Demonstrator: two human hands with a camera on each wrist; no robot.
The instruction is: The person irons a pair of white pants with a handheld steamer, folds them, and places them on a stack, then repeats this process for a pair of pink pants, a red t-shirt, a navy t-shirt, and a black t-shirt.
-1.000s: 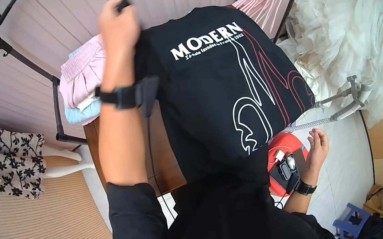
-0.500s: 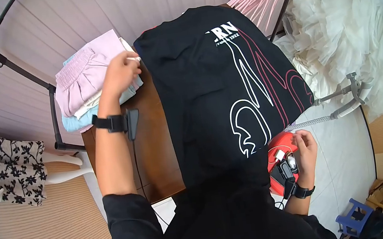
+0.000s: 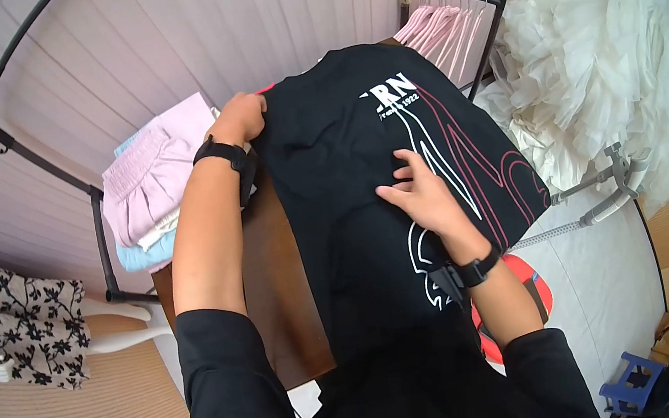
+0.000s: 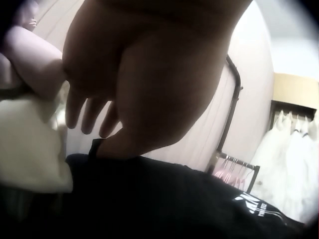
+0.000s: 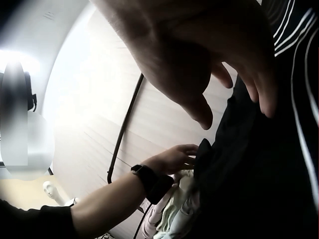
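A black shirt with white and dark-red line drawings lies over a brown table; only the last letters of its white print show beside a folded-over layer. At the shirt's upper left edge, my left hand pinches the fabric, and a small raised bit of black cloth shows at the fingertips of the left hand in the right wrist view. My right hand is over the middle of the shirt, fingers spread and slightly bent, holding nothing. Whether it touches the cloth is unclear.
Folded pink, white and blue clothes are stacked left of the shirt. Pink hangers hang on a black rack behind. White tulle fills the right side, with a grey metal stand below. A red object is partly behind my right forearm.
My left hand has come from beside the folded clothes to the shirt's edge and pinches it. The right hand has moved up and left from beside the red object to over the shirt.
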